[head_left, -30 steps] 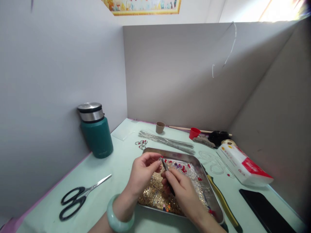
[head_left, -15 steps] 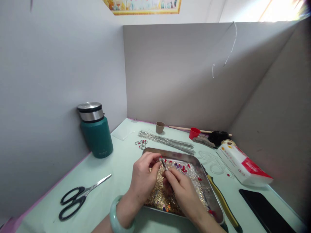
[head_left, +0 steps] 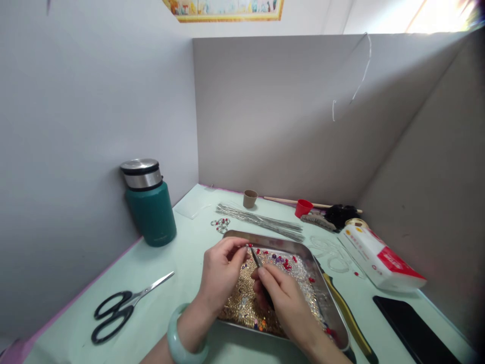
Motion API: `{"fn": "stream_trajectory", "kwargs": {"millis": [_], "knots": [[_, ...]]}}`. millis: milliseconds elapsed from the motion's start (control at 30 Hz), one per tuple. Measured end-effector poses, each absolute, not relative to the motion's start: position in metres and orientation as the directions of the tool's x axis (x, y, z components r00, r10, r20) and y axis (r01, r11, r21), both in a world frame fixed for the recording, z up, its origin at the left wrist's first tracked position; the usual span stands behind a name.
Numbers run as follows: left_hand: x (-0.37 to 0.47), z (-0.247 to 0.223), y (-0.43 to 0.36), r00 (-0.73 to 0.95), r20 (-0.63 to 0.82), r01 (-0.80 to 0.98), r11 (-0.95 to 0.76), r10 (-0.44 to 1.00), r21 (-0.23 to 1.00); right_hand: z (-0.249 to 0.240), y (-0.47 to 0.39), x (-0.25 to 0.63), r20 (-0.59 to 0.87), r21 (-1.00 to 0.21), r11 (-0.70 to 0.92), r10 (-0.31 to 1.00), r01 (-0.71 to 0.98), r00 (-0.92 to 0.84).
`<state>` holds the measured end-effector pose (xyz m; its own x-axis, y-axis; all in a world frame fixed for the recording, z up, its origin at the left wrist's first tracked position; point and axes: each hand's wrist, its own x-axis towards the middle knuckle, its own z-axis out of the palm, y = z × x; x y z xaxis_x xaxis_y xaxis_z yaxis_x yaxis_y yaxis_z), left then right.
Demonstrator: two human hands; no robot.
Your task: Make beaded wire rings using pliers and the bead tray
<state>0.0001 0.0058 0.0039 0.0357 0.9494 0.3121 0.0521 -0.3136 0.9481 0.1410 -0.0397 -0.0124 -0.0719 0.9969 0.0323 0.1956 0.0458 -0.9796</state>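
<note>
A metal tray (head_left: 329, 298) holds gold, clear, red and purple beads. Over its left part is my left hand (head_left: 222, 265), thumb and forefinger pinched on a tiny piece with a red bead (head_left: 249, 245); the rest of that piece is too small to make out. My right hand (head_left: 282, 293) is closed around a slim dark tool with a metal tip (head_left: 256, 258), like tweezers or small pliers. The tool's tip points up and left, close by the left fingertips. Both hands are above the beads. A pale green bangle (head_left: 175, 337) circles the left wrist.
Scissors (head_left: 127, 306) and a green bottle (head_left: 151, 210) stand or lie at left. Behind the tray are wires (head_left: 259, 220), beaded rings (head_left: 222, 224), a brown cup (head_left: 250, 198) and a red cup (head_left: 303, 208). To the right are yellow-handled pliers (head_left: 350, 318), a tissue pack (head_left: 379, 255) and a phone (head_left: 415, 328).
My left hand has shifted slightly to the left, away from the tool, and its fingers are straighter. My right hand stays nearly in place, with more of the dark tool showing.
</note>
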Motion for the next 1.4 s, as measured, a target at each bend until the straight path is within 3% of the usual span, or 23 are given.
{"fn": "stream_trajectory", "kwargs": {"millis": [267, 433, 600, 1000, 1400], "knots": [[-0.0021, 0.0071, 0.0043, 0.019, 0.530, 0.255, -0.516, 0.848, 0.818, -0.0123, -0.0409, 0.1401, 0.039, -0.980, 0.051, 0.997, 0.194, -0.067], [-0.0020, 0.0069, 0.0035, 0.005, 0.584, 0.285, -0.561, 0.812, 0.777, -0.0120, -0.0411, 0.1388, 0.008, -0.991, 0.019, 0.997, 0.131, -0.083], [-0.0012, 0.0039, 0.0027, 0.040, 0.618, 0.300, -0.600, 0.785, 0.742, -0.0119, -0.0393, 0.1396, 0.036, -0.976, 0.050, 0.997, 0.212, -0.072], [-0.0019, 0.0022, 0.0052, 0.033, 0.564, 0.265, -0.551, 0.825, 0.791, -0.0108, -0.0414, 0.1414, 0.131, -0.883, 0.133, 0.991, 0.451, -0.034], [-0.0022, -0.0015, 0.0081, 0.126, 0.498, 0.310, -0.511, 0.858, 0.802, -0.0103, -0.0431, 0.1396, 0.113, -0.903, 0.125, 0.992, 0.411, -0.053]]}}
